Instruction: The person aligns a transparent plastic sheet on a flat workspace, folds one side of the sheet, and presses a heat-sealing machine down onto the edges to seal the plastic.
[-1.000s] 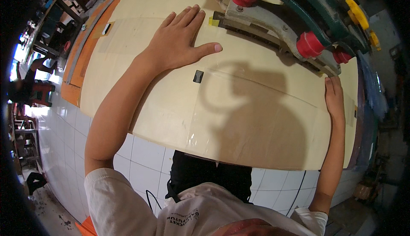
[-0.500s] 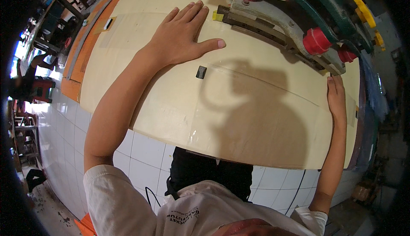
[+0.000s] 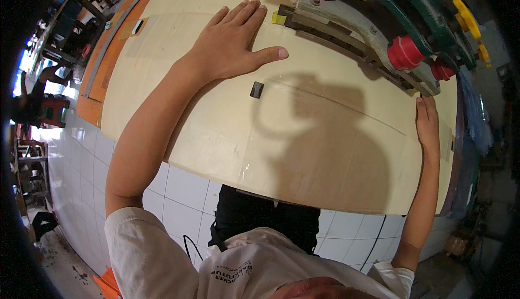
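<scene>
My left hand (image 3: pixel 230 50) lies palm down on a broad cream-coloured board (image 3: pixel 179 98), fingers stretched out and thumb apart. Far to the right, my right hand (image 3: pixel 427 120) reaches up to the near end of a metal bar on a green machine (image 3: pixel 379 20). Its visible fingers are pressed together, tips at the bar's end, and the thumb is hidden. Whatever small thing they may pinch is too small to make out. A small black block (image 3: pixel 257 89) sits on the board, below and right of my left hand. Clear tape or film covers part of the surface.
The machine carries red-wrapped knobs (image 3: pixel 405 52) and a yellow handle (image 3: pixel 465 17). A yellow tab (image 3: pixel 279 18) marks its bar's left end. An orange wooden surface (image 3: pixel 89 112) extends left of the board, with a white-and-black piece (image 3: pixel 137 27) near it. White floor tiles (image 3: pixel 184 190) show below.
A pale bit beside my right fingertips no longer shows. Both hands stay nearly in place; the board and machine appear shifted very slightly in the picture.
</scene>
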`<state>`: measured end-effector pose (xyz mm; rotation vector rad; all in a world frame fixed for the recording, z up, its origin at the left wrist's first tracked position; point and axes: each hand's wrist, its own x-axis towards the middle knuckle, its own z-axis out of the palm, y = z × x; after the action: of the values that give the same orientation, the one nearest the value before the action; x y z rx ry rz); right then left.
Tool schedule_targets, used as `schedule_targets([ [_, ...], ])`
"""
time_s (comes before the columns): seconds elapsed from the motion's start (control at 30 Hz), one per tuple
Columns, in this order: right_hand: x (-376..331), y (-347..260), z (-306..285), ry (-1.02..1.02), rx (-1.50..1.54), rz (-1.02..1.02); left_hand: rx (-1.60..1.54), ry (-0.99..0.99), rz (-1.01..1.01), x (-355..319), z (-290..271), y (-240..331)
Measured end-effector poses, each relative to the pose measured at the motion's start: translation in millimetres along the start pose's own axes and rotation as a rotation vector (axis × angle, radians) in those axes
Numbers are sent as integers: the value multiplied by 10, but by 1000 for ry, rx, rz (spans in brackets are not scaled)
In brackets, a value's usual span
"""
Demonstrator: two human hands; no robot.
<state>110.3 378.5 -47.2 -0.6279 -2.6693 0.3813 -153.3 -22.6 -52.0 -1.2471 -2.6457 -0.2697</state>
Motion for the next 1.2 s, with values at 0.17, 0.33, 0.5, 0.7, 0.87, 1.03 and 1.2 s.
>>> schedule_targets([
  [0.17,10,15,-16,-27,8,-1,-20,-11,-7,8,-18,12],
  [0.33,1,20,-11,-3,40,2,-17,-17,8,24,-19,11],
  [0.5,25,-19,-62,-94,38,27,-38,64,20,21,50,-33],
  [0.7,27,3,-39,-57,1,34,-33,45,13,21,36,-33],
  [0.87,1,-59,-63,-78,53,77,-24,28,21,21,12,-19],
  [1.03,2,62,-48,-57,-3,41,-40,-33,1,36,-81,80],
  [1.2,35,31,-16,8,-29,-8,-42,-39,-3,25,-103,58],
])
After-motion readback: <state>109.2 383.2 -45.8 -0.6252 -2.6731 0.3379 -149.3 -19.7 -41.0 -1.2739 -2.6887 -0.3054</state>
